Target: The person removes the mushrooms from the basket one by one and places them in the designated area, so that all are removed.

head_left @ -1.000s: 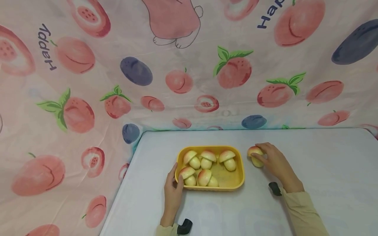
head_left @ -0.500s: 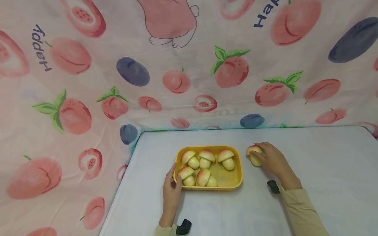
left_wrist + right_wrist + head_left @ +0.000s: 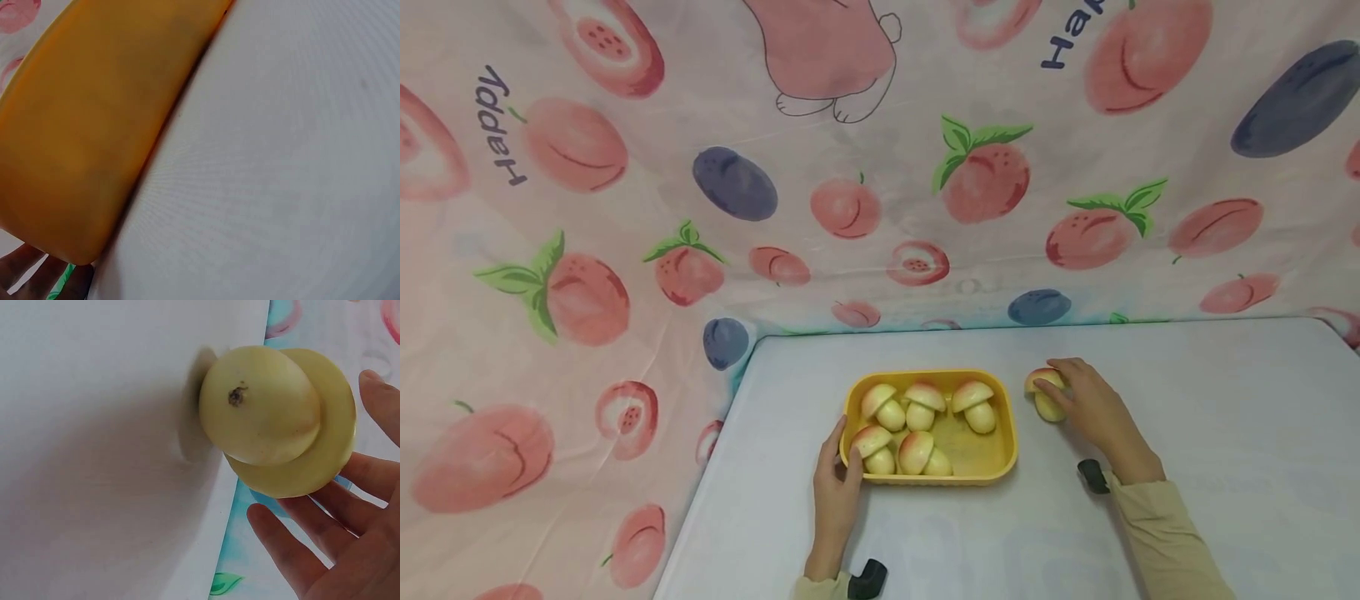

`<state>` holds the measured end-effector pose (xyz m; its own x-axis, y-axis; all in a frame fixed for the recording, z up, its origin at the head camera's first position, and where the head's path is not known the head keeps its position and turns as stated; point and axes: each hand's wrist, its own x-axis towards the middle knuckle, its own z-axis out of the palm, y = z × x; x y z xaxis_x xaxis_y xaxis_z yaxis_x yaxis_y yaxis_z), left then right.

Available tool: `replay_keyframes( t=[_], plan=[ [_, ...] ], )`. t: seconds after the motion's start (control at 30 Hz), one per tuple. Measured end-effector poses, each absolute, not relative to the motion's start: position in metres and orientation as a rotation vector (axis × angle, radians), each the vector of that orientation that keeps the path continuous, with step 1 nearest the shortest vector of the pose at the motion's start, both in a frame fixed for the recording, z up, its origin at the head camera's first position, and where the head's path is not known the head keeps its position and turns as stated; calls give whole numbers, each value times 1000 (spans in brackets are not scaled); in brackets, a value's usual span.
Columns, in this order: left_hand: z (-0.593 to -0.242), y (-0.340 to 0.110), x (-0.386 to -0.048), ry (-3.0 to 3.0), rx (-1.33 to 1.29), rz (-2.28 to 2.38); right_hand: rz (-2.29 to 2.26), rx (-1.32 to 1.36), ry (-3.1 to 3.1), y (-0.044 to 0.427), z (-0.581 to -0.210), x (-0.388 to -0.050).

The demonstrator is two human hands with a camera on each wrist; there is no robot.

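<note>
A yellow tray (image 3: 981, 457) stands on the white table, holding several toy mushrooms (image 3: 973, 404) with pale stems and reddish-yellow caps. My left hand (image 3: 837, 492) grips the tray's left end, thumb at the rim and fingers along the outside. In the left wrist view, fingers (image 3: 47, 275) show at the tray's corner. Right of the tray, a single toy mushroom (image 3: 262, 406) lies on the table, its stem end facing the right wrist camera. Around it is my right hand (image 3: 1097, 412), fingers behind the cap and the thumb apart from it in the right wrist view.
A fruit-printed cloth (image 3: 850, 150) hangs behind the table and along its left side. White tabletop (image 3: 1247, 433) extends right of my right arm and in front of the tray. Black wrist straps (image 3: 1093, 477) sit at both cuffs.
The whole view has shifted slightly. Both hands, the tray and the single toy mushroom keep nearly the same places relative to one another.
</note>
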<state>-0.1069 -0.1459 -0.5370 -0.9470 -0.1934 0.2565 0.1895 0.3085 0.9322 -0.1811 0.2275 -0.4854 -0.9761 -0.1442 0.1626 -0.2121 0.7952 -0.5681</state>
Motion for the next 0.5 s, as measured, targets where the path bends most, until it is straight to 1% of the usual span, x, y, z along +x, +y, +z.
replay_keyframes(
  t=[0.5],
  plan=[
    [-538,-146,-107,-2264,9,-1671,944,236,-2852,220,-474,-168]
  ],
)
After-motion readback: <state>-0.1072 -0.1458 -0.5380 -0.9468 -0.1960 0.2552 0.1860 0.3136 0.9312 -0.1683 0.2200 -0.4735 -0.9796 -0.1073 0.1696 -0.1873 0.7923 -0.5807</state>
